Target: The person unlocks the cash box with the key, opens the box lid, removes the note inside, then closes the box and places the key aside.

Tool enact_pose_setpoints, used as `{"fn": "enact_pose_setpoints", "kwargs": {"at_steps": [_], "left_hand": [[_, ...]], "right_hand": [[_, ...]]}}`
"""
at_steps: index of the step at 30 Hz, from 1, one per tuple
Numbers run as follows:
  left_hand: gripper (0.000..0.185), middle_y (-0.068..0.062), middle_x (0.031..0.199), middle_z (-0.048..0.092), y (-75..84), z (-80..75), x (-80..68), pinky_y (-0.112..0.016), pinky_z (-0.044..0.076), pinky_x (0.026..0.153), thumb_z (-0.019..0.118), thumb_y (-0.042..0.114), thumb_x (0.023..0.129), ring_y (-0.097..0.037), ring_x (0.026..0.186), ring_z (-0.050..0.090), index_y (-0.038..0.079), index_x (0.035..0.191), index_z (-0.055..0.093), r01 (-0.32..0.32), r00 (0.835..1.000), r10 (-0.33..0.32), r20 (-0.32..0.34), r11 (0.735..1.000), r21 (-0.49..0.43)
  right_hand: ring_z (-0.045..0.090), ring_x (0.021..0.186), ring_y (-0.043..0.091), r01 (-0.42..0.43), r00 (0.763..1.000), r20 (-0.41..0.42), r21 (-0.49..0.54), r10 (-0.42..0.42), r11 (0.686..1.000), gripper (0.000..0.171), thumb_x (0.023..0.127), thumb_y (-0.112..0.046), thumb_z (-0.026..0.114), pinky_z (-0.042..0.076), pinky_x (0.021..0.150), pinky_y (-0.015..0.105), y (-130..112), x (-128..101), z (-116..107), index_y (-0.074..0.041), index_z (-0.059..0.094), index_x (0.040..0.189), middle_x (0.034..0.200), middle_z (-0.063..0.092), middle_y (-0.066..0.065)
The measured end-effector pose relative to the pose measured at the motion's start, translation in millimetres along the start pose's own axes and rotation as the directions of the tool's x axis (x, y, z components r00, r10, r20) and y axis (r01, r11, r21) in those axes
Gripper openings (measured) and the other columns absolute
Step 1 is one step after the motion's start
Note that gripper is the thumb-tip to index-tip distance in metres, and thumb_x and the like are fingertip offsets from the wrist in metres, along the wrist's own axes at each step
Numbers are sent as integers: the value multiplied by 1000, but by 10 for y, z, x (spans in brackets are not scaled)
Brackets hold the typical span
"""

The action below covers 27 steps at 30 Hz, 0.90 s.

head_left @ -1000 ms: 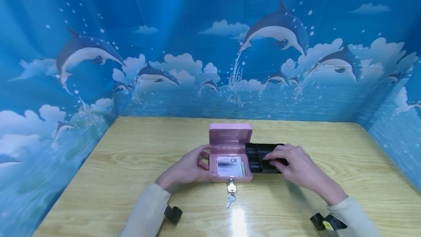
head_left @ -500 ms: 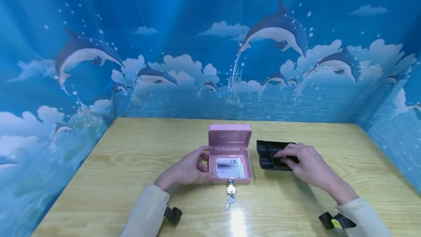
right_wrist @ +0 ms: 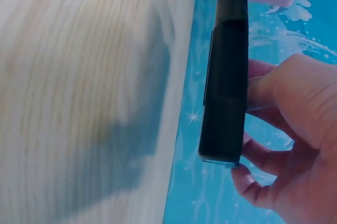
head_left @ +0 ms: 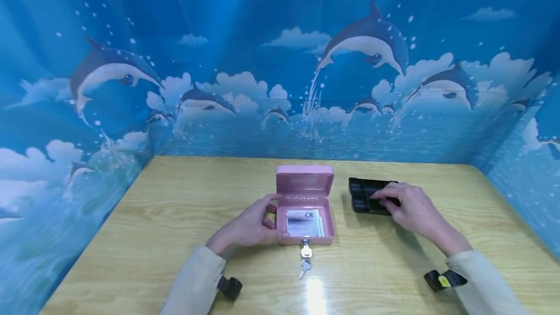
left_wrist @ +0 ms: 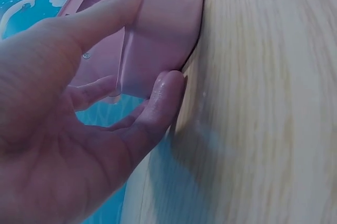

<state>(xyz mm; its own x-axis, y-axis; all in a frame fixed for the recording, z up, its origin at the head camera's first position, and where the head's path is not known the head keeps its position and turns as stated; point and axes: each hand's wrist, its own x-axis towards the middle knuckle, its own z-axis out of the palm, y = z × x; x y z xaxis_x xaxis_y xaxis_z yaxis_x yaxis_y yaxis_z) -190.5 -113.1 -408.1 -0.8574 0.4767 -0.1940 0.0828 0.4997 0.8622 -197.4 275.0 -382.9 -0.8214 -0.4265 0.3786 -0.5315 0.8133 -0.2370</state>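
Note:
A small pink cash box (head_left: 305, 218) stands on the wooden table (head_left: 175, 218) with its lid up; a banknote and papers (head_left: 303, 221) lie inside. A key (head_left: 306, 251) sits in its front lock with more keys hanging from it. My left hand (head_left: 249, 225) holds the box's left side, thumb and fingers against the pink wall (left_wrist: 158, 34). My right hand (head_left: 409, 210) grips a black compartment tray (head_left: 365, 196) to the right of the box; in the right wrist view the black tray (right_wrist: 226, 76) is seen edge-on, just above the table.
Blue dolphin-print cloth (head_left: 280, 62) walls the table at the back and on both sides. Bare wood lies left of the box and along the front edge. Black wrist-camera straps (head_left: 229, 286) show near both sleeves.
My right hand has carried the black tray from beside the box's right edge further right and away from me. The left hand and the pink box have stayed put.

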Motion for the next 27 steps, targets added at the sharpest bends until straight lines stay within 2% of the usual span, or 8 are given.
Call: {"fn": "enact_pose_setpoints", "kwargs": {"at_steps": [1,4,6,9,14,17,21,27], "left_hand": [[96,-15,137,57,3,2,-1,-38,60,90,87,27,81,-19,104,66,19,159,31,4,1000,-4,-3,1000,0],[95,-15,137,57,18,4,4,-35,60,87,88,26,80,-19,103,65,19,158,33,15,1000,-14,-11,1000,13],[95,-15,136,57,31,2,9,-34,60,85,88,24,80,-19,102,65,17,158,34,16,1000,-16,-14,1000,22],[93,-16,136,58,42,3,15,-33,60,84,87,22,80,-19,101,66,15,157,35,10,1000,-9,-20,999,34],[93,-16,136,58,38,21,32,-31,60,84,87,21,80,-18,101,65,14,157,36,8,1000,-7,-22,999,42],[92,-15,135,58,41,24,41,-31,59,83,87,22,80,-18,100,64,15,157,36,9,1000,-7,-24,998,55],[91,-15,133,59,52,12,45,-31,59,83,88,21,80,-18,99,65,14,156,37,10,1000,-8,-28,997,72],[90,-17,134,59,78,3,40,-32,60,84,88,19,79,-18,100,66,12,154,39,9,1000,-8,-19,998,69]], "right_hand": [[64,71,17,-6,1000,4,-3,6,1000,33,80,11,75,47,59,28,21,11,3,-13,80,101,96,78,6],[61,68,14,-30,999,18,-4,30,1000,32,82,11,74,45,59,28,90,39,19,-12,80,103,98,78,8],[56,63,10,-41,999,22,6,41,999,32,83,11,73,43,57,27,136,59,35,-11,80,104,100,78,10],[41,56,5,-61,998,30,16,60,998,31,84,11,71,35,56,23,203,89,59,-10,79,106,102,78,13],[43,57,5,-60,998,16,-12,60,998,31,83,11,71,36,58,24,329,140,92,-8,80,105,102,78,16],[39,54,6,-67,997,21,-19,68,998,31,83,12,70,34,56,23,408,173,105,-8,79,105,103,77,18],[30,48,6,-94,994,54,-2,94,996,32,85,12,66,28,50,22,516,234,121,-7,79,108,109,76,22],[32,49,8,-129,986,101,-11,130,992,34,87,12,62,27,52,23,674,303,153,-7,78,110,114,73,26]]}}
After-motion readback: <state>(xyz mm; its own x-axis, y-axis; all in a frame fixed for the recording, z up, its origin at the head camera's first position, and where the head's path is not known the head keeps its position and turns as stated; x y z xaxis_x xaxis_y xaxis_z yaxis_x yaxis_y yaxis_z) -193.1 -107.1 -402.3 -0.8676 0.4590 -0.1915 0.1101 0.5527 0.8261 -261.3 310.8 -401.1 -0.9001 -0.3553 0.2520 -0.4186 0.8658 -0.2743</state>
